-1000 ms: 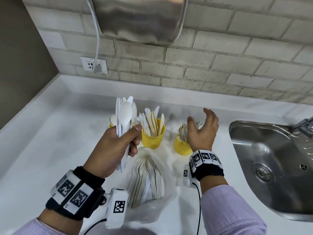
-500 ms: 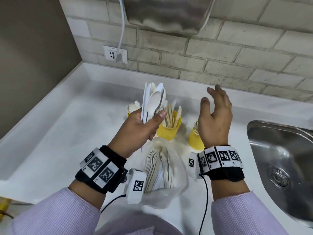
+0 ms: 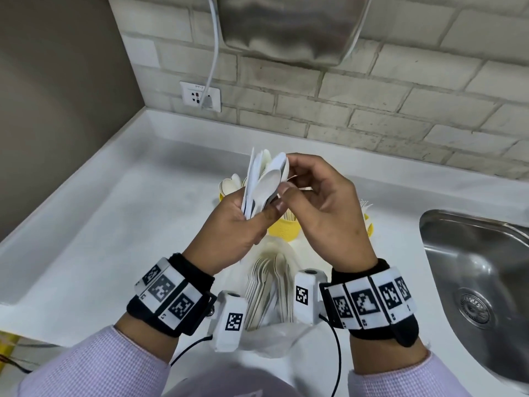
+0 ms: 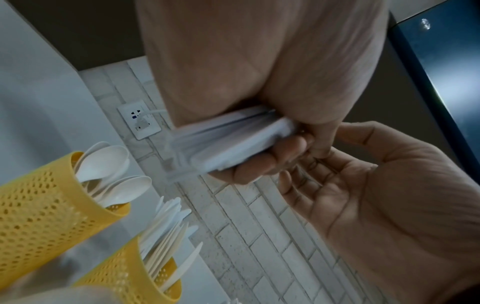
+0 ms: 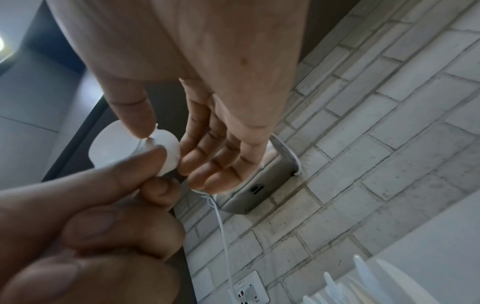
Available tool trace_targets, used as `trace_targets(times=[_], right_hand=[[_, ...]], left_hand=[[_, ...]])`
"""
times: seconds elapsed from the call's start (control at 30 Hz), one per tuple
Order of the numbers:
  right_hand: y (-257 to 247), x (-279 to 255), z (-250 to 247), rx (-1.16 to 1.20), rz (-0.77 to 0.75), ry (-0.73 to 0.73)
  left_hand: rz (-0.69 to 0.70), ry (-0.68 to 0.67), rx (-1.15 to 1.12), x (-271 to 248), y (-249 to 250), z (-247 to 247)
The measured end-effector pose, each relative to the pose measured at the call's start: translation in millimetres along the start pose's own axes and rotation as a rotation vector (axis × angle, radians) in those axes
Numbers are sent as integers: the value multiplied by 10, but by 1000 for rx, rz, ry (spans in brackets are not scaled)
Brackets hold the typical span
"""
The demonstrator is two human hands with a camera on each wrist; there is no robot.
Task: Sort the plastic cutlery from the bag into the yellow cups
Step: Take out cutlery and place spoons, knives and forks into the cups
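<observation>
Left hand (image 3: 234,230) grip is closed around a bundle of white cutlery (image 3: 262,181), handles in the fist, heads fanned upward at frame centre. Top piece is a spoon (image 3: 267,183), bowl facing the camera.

Right hand (image 3: 329,213) sits just right of the bundle. Thumb and index finger pinch the spoon bowl near its tip; right wrist view shows the thumb tip (image 5: 140,123) on the bowl rim. Remaining fingers are loosely extended.

Clear bag (image 3: 269,299) lies on the white bench (image 3: 100,224) below the hands at lower centre, more cutlery inside, partly hidden by the wrist rigs.

Three yellow cups behind the hands, mostly occluded in the head view:
- left cup (image 4: 39,197): perforated, holds spoons
- middle cup (image 3: 283,229): holds knives per the left wrist view
- right cup (image 3: 367,224): only an edge visible, contents too small to tell

Steel sink (image 3: 472,282) at right edge. Wall socket (image 3: 200,96) upper left on the brick wall, with a white cable plugged in.
</observation>
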State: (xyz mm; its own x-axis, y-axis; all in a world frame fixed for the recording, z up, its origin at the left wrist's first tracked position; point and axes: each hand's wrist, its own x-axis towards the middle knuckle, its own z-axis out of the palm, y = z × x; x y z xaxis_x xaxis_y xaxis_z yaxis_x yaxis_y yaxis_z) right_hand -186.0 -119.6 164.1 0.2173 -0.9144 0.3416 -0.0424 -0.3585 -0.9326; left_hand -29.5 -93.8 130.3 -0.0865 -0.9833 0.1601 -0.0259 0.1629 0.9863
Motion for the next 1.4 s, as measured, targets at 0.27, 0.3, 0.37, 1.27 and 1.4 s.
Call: trace_targets(times=[0.27,0.3,0.37,1.27,1.4], right_hand=[[-32,-102,-94,126,-77,-118],[-47,-114,-101,129,-83,-110],[-89,-126,-115,121,-128,-74],[-316,-30,-200,-46,-329,-51],[-276,-8,-186,-183,-380,-63]], left_hand=[[207,126,158,2,-51,24],[212,132,170,4,-55,21],[211,132,173,3,-42,32],[227,84,199,-19,-81,-14],[294,107,151,-56,-54,2]])
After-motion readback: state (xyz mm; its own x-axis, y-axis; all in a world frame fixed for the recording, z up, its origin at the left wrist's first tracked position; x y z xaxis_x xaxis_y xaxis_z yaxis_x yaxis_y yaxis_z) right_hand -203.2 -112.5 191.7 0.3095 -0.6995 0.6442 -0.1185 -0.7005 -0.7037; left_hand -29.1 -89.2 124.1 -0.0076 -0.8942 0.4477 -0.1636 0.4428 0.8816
